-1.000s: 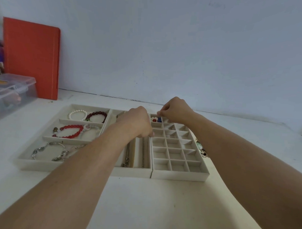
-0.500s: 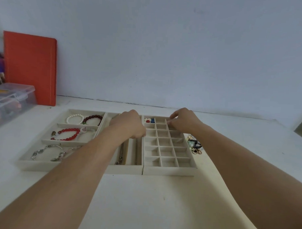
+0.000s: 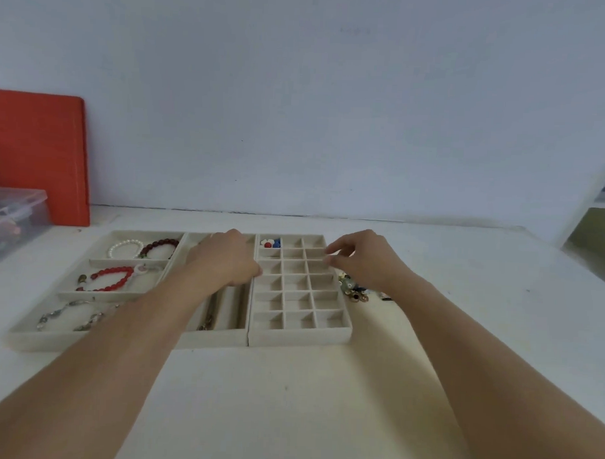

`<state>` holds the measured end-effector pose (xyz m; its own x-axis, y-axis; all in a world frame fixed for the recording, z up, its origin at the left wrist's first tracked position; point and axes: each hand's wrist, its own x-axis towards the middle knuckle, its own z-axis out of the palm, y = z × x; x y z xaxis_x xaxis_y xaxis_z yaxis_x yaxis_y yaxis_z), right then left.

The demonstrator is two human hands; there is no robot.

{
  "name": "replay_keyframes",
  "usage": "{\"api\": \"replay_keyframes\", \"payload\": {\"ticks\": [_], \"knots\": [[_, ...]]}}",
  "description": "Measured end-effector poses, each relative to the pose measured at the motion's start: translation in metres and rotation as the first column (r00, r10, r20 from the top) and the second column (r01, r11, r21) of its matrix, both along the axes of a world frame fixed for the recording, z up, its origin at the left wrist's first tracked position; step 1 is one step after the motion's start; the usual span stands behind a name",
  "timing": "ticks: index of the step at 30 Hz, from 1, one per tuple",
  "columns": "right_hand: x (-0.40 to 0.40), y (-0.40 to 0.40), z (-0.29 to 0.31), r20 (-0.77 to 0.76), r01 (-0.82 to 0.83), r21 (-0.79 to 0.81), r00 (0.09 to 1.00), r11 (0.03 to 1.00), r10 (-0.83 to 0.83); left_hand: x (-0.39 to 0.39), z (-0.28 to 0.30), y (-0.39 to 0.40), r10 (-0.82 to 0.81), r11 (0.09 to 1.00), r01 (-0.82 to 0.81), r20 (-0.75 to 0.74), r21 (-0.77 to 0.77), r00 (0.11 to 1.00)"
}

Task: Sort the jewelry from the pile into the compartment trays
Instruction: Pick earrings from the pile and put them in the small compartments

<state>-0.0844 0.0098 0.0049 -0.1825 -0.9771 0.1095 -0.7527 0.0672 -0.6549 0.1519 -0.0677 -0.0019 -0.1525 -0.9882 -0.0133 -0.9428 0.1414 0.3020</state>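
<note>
In the head view, the left hand [image 3: 229,261] rests curled on the middle tray [image 3: 215,336], seemingly steadying it, while the right hand [image 3: 361,262], fingers loosely bent and apparently empty, hovers over the grid tray [image 3: 299,335] beside the jewelry pile [image 3: 354,289] on the tabletop [image 3: 288,400].

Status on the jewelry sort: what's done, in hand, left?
Done: bracelets lie in the bracelet tray, chains in the middle tray, beads in one cell of the grid tray. In hand: right hand hovers over the grid, contents unclear; left hand curled. Left: the pile beside the grid.
</note>
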Motion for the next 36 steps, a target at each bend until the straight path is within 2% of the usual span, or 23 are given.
{"api": "replay_keyframes", "payload": {"ticks": [6, 15, 19, 22, 26, 31, 36], "knots": [[0.019, -0.002, -0.006, -0.050, 0.012, 0.073, 0.999, 0.997, -0.009, -0.007, -0.003, 0.007, 0.052, 0.998, -0.053, -0.035, -0.038, 0.998], [0.022, 0.003, -0.006, -0.121, -0.001, 0.056, 0.993, 0.998, 0.008, -0.004, -0.005, 0.016, 0.029, 0.998, -0.033, -0.074, -0.056, 0.997], [0.030, 0.007, 0.000, -0.162, 0.031, 0.000, 0.986, 1.000, -0.030, 0.019, 0.005, 0.021, 0.076, 0.977, -0.107, -0.164, -0.187, 0.984], [0.053, 0.001, 0.006, -0.124, -0.060, -0.024, 0.991, 0.998, 0.056, 0.049, 0.017, 0.015, 0.164, 0.951, -0.174, -0.058, -0.254, 0.985], [0.091, -0.008, 0.007, -0.177, -0.221, 0.051, 0.958, 0.974, 0.227, 0.074, 0.023, 0.014, 0.243, 0.954, -0.222, 0.087, -0.202, 0.966], [0.107, -0.021, 0.007, -0.213, -0.237, 0.086, 0.944, 0.968, 0.251, 0.090, 0.013, 0.015, 0.254, 0.960, -0.231, 0.145, -0.160, 0.956], [0.110, -0.023, 0.002, -0.224, -0.251, 0.084, 0.938, 0.964, 0.264, 0.093, 0.010, 0.013, 0.221, 0.966, -0.202, 0.109, -0.161, 0.969]]}}
